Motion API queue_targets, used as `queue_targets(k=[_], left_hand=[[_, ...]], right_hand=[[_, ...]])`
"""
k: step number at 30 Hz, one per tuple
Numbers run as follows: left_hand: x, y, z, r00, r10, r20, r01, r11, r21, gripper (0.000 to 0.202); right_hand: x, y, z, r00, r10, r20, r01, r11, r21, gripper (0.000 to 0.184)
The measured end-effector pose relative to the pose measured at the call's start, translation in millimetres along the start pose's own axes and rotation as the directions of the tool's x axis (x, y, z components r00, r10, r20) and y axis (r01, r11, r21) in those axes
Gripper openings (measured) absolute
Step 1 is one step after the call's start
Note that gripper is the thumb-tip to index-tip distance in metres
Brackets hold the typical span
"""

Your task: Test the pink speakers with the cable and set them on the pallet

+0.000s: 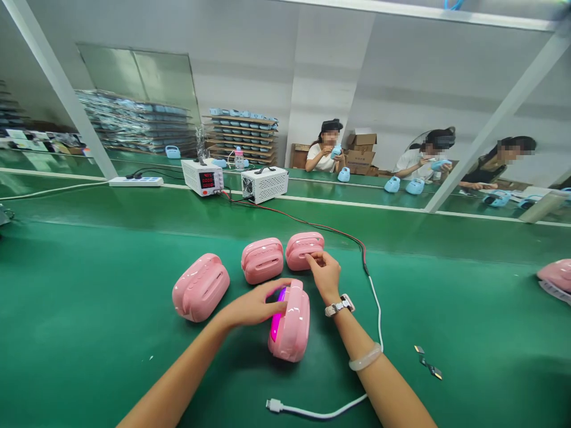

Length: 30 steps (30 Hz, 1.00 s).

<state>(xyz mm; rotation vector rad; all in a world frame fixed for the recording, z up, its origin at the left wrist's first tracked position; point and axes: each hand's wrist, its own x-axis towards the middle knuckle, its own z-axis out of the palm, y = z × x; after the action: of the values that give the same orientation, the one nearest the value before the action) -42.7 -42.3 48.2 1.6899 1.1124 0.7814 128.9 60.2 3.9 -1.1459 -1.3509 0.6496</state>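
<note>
Head view: left hand (254,306) gripping lit pink unit (289,324) near bench edge, glow showing inside. Right hand (325,272) fingertips touching far pink unit (303,248), fingers loosely curled, not clamped. Two more pink units (262,259) (200,286) alongside, dark. White cable plug (273,405) lying loose. Probably one of four under way.

One head-worn camera looks forward and down, close over the green bench (89,309), across toward the far wall.

White wall (250,35) behind green bench (89,297); stacked tray racks (241,134) against wall; cardboard boxes (361,148) right of racks.
</note>
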Motion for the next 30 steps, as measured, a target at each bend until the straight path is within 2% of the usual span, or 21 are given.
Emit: queue_targets(k=[2,4,5,6,7,10,12,15,17,20,22,23,27,30], left_hand=[[12.2,23.5,-15.5,0.995,0.072,-0.076,-0.062,0.989,0.131,0.041],[38.1,44.5,-23.1,0.965,0.174,-0.198,-0.12,0.959,0.259,0.041],[54.7,52.2,-23.5,0.948,0.203,-0.246,-0.102,0.924,0.369,0.045],[72.2,57.8,-22.2,0.948,0.187,-0.257,-0.037,0.868,0.495,0.049],[89.0,61.4,-19.8,0.952,0.154,-0.264,0.018,0.834,0.551,0.05],[125.1,65.1,-11.1,0.96,0.058,-0.273,0.132,0.77,0.625,0.031],[131.9,66.1,-6.8,0.961,0.051,-0.273,0.142,0.755,0.641,0.017],[121.6,64.8,-2.6,0.967,0.07,-0.246,0.106,0.765,0.635,0.012],[110.5,58.4,-0.6,0.978,0.053,-0.203,0.066,0.841,0.536,0.013],[103.1,38.6,2.6,0.966,0.063,-0.25,-0.022,0.986,0.163,0.027],[107.0,21.5,5.8,0.937,0.064,-0.342,-0.073,0.997,-0.014,0.032],[110.7,13.1,7.8,0.928,0.055,-0.367,-0.077,0.996,-0.044,0.036],[125.2,-12.9,17.1,0.946,-0.024,-0.324,-0.035,0.984,-0.175,0.05],[128.1,-21.4,21.9,0.946,-0.055,-0.32,-0.012,0.978,-0.206,0.042]], right_hand=[[0.6,-0.8,-0.3,1.0,-0.003,0.012,0.003,1.0,0.002,0.026],[1.4,-1.7,0.0,1.0,-0.007,0.019,0.007,1.0,0.005,0.024],[1.9,-2.2,0.2,1.0,-0.01,0.022,0.01,1.0,0.005,0.023],[2.5,-2.6,0.2,1.0,-0.013,0.026,0.012,1.0,0.004,0.022],[3.2,-3.0,-0.3,0.999,-0.016,0.031,0.016,1.0,0.004,0.021],[5.8,-2.9,-7.4,0.998,-0.02,0.059,0.02,1.0,0.013,0.019],[7.2,-1.8,-18.5,0.996,-0.012,0.091,0.008,0.999,0.04,0.019],[6.3,1.2,-40.6,0.98,0.018,0.197,-0.039,0.994,0.107,0.019],[3.9,3.6,-52.9,0.963,0.05,0.265,-0.094,0.983,0.156,0.018],[0.7,7.5,-60.5,0.941,0.131,0.313,-0.212,0.947,0.241,0.021],[0.1,9.9,-59.1,0.91,0.208,0.36,-0.326,0.895,0.306,0.026],[0.3,11.0,-57.4,0.885,0.251,0.392,-0.391,0.857,0.336,0.029],[0.9,13.7,-50.9,0.775,0.38,0.506,-0.606,0.674,0.422,0.034],[-1.0,15.0,-49.0,0.735,0.414,0.537,-0.667,0.583,0.464,0.031]])
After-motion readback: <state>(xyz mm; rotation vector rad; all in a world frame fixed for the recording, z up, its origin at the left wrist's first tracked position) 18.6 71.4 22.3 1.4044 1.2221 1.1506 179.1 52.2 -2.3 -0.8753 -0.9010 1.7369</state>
